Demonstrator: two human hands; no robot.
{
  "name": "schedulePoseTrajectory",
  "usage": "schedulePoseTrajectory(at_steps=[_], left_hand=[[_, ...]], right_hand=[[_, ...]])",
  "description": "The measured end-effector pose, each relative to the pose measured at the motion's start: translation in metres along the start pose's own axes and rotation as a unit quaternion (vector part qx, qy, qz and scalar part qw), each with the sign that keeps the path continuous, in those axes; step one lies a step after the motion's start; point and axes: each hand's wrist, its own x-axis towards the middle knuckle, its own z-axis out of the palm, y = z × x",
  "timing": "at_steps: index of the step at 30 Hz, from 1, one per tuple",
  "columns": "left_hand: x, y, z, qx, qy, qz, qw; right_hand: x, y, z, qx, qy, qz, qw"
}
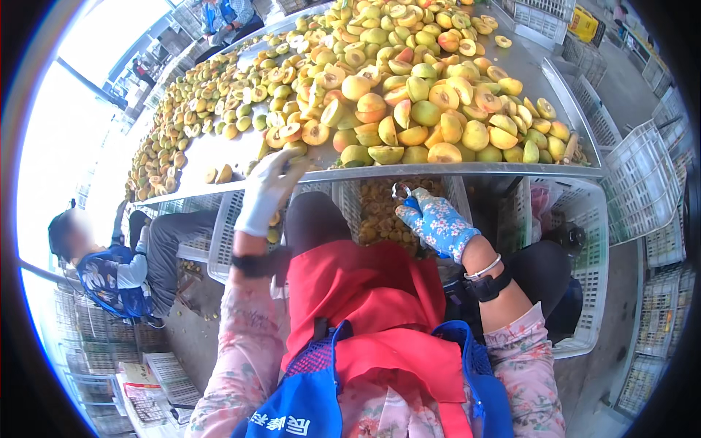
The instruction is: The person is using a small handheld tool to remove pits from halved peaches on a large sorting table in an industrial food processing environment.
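Note:
Many yellow-green peaches or similar stone fruits, whole and halved, some with pits showing, lie heaped on a metal table (394, 171). My left hand (268, 183), in a white glove, is raised at the table's front edge, with its fingers around fruit that is partly hidden and blurred. My right hand (438, 219), in a blue flowered glove, is closed on a small pitting tool with a metal loop (401, 191) and a blue handle. It is below the table edge, over a crate that holds small brown pits or fruit pieces (383, 219).
White plastic crates (594, 263) stand under the table and at my right; more are stacked at the far right (649, 306). A co-worker (115, 268) sits at the left, and another person (224, 22) is across the table. A dark bottle (572, 238) stands in the right crate.

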Motion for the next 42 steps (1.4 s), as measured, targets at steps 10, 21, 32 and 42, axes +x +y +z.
schedulePoseTrajectory(at_steps=[10,21,32,42], left_hand=[[0.081,0.036,0.08,-0.198,-0.237,-0.055,0.949],[0.063,0.012,0.065,-0.739,0.013,-0.209,0.641],[0.008,0.07,0.067,-0.209,-0.098,0.071,0.97],[-0.001,0.11,0.06,-0.205,-0.111,0.137,0.963]], right_hand=[[0.008,0.013,0.012,0.011,0.029,-0.068,0.997],[0.009,-0.009,0.005,0.181,-0.006,-0.028,0.983],[0.012,-0.015,0.012,-0.012,0.176,-0.177,0.968],[0.0,-0.021,0.01,-0.105,0.089,-0.13,0.982]])
